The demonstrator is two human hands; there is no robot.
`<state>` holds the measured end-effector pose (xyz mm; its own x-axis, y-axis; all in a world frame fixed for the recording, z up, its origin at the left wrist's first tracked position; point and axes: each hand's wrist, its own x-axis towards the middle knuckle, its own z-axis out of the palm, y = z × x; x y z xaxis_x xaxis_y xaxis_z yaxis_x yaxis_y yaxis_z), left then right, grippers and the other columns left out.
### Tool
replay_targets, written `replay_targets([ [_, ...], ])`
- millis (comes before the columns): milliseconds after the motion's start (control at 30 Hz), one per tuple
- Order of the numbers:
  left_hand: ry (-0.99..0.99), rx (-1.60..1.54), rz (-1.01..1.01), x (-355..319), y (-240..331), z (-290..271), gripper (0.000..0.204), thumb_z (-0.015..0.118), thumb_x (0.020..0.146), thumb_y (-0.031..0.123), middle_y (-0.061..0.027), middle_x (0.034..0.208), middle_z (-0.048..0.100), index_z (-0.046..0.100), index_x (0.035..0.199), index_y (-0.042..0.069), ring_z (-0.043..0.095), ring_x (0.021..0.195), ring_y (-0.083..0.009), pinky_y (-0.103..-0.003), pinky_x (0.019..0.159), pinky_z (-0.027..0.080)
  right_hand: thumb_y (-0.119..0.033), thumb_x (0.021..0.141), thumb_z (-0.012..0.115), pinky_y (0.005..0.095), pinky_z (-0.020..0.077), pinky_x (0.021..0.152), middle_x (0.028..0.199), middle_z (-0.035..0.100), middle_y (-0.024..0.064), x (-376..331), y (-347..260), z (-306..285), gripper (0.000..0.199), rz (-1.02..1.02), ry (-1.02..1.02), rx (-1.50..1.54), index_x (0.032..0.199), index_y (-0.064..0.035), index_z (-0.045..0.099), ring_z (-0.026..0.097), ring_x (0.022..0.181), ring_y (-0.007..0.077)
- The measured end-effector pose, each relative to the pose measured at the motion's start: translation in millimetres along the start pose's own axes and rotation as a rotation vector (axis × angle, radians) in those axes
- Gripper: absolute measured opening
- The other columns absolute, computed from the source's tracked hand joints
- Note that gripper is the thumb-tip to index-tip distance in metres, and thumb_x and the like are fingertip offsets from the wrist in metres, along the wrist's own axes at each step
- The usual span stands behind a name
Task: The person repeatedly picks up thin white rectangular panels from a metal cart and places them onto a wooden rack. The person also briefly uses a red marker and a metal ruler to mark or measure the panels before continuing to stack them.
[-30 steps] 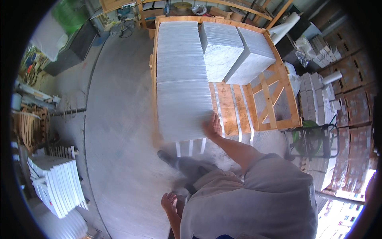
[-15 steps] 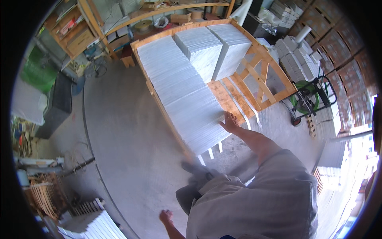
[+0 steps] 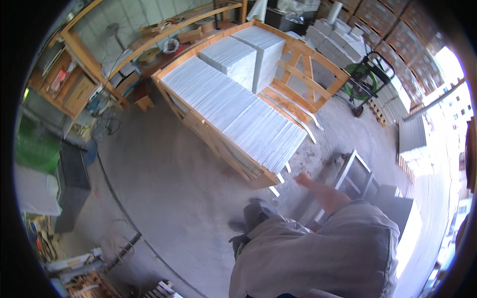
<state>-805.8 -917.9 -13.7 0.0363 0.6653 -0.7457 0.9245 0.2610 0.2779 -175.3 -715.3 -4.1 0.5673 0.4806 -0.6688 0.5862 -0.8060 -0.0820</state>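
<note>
My right hand (image 3: 303,180) hangs in the air just off the near end of a row of white slabs. It is smeared by motion, so its fingers cannot be made out, and nothing shows in it. The slabs (image 3: 233,111) are thin, light grey-white sheets standing tightly on edge in an open wooden crate (image 3: 218,149). Two further blocks of slabs (image 3: 231,57) stand at the crate's far side. Pale straps (image 3: 298,116) lie over the crate floor and hang past its edge. My left hand is out of the picture.
A grey metal frame (image 3: 355,176) stands right of my arm. Beyond the crate are a hand cart with a green reel (image 3: 360,77) and stacked white boxes (image 3: 338,42). A workbench (image 3: 169,49) runs along the back wall. A dark bin (image 3: 73,186) stands at left.
My right hand has come off the slabs and drawn back towards me. My left hand has left the picture. The view has turned, bringing the metal frame into sight.
</note>
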Motion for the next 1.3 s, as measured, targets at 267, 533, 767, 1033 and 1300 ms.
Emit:
replay_targets([
  [267,-0.015,-0.220,-0.100,107,-75,-190,0.027,0.052,0.084,0.027,-0.0137,0.085,0.063,0.056,0.095,0.003,0.064,0.071,-0.0272,-0.038,0.061,0.052,-0.040,0.083,0.054,0.0420,0.0507,0.064,0.082,0.067,0.0158,-108,-44,204,0.036,-0.168,-0.414,0.035,0.087,-0.0070,0.068,0.065,0.074,0.0277],
  [533,0.185,-1.222,-0.038,233,-20,-315,0.034,0.048,0.089,0.025,-0.0147,0.090,0.063,0.051,0.112,0.000,0.064,0.068,-0.0239,-0.029,0.053,0.048,-0.038,0.083,0.053,0.0410,0.0477,0.055,0.077,0.064,0.0143,-51,-177,196,0.034,-0.302,-0.487,0.124,0.084,-0.0063,0.065,0.063,0.071,0.0272],
  [767,0.162,-1.270,-0.422,243,-28,-332,0.025,0.046,0.088,0.020,-0.0150,0.083,0.062,0.054,0.096,-0.002,0.063,0.061,-0.0246,-0.034,0.046,0.046,-0.037,0.083,0.052,0.0401,0.0450,0.048,0.073,0.061,0.0130,73,-409,130,0.033,-0.206,-0.630,0.347,0.082,-0.0057,0.062,0.061,0.069,0.0267],
  [1033,0.039,-0.625,-0.278,288,-106,-329,0.022,0.048,0.086,0.019,-0.0127,0.074,0.062,0.059,0.083,0.001,0.063,0.061,-0.0276,-0.038,0.046,0.047,-0.024,0.086,0.050,0.0295,0.0406,0.043,0.066,0.052,0.0055,184,-718,83,0.016,-0.587,-1.189,0.885,0.078,-0.0099,0.053,0.053,0.053,0.0178],
  [1300,0.244,-0.667,-0.156,427,-193,-506,0.030,0.041,0.089,0.022,-0.0119,0.071,0.063,0.061,0.080,0.002,0.064,0.060,-0.0262,-0.038,0.048,0.050,-0.021,0.083,0.057,0.0325,0.0495,0.050,0.074,0.064,0.0091,109,-845,130,0.017,-0.396,-0.852,0.856,0.086,-0.0055,0.063,0.063,0.061,0.0216],
])
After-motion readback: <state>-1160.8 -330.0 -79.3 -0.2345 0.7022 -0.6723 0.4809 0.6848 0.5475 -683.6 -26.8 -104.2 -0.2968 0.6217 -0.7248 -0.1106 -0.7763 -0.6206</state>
